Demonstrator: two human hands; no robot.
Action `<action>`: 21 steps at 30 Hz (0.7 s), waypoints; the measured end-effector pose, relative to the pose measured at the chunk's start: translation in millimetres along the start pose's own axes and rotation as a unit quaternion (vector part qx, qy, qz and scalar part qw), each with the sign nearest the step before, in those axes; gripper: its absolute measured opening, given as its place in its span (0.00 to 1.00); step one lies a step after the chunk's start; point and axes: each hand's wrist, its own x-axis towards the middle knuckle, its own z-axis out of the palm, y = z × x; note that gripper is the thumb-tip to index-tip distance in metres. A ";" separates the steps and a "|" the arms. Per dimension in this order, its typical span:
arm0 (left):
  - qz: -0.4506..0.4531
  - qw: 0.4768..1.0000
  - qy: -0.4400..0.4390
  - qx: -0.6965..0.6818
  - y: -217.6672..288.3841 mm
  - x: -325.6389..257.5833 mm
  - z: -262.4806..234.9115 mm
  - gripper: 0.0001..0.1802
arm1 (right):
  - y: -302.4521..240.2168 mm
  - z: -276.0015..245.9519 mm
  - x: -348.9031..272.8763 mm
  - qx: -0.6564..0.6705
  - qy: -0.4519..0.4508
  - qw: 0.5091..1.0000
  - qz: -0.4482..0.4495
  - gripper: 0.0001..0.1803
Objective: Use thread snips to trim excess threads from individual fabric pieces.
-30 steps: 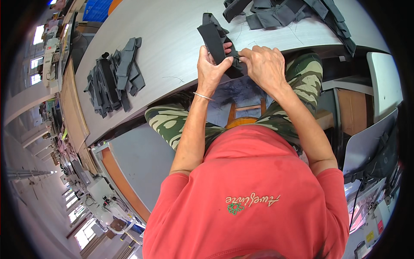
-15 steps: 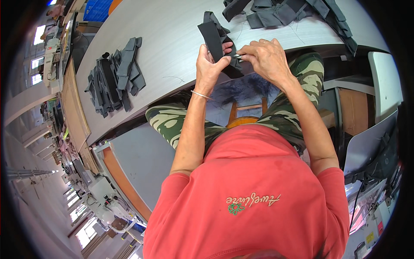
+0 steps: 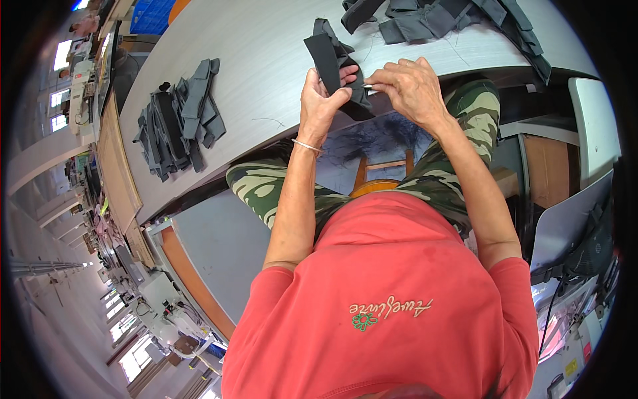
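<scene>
Near the table's front edge, my left hand (image 3: pixel 322 103) is closed around a folded dark grey fabric strip (image 3: pixel 325 60), thumb on the near side and fingertips showing through behind. The upper end of the cloth stands up in a loop; its lower end hangs past the edge above my lap. Close on the right, my right hand (image 3: pixel 409 90) pinches a small pale, shiny tool (image 3: pixel 369 86), its tip at the cloth's right border. Most of that tool is hidden by my fingers, so its exact kind is unclear.
A heap of grey fabric strips (image 3: pixel 176 123) lies on the table (image 3: pixel 266 60) at the left. Another pile (image 3: pixel 432 23) is at the far right, partly over the front edge. Loose threads (image 3: pixel 268 122) lie between them. A blue crate (image 3: pixel 149 16) stands beyond the table at the far left.
Both hands stay at nearly the same place. My right hand has shifted very slightly, and more of the pale tool shows beside the cloth. The fabric is still held in my left hand.
</scene>
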 end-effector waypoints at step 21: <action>-0.098 0.897 0.070 -0.425 3.6 -38.8 -3.9 0.16 | -46.4 -28.4 -29.0 0.350 -0.061 0.922 0.155 0.12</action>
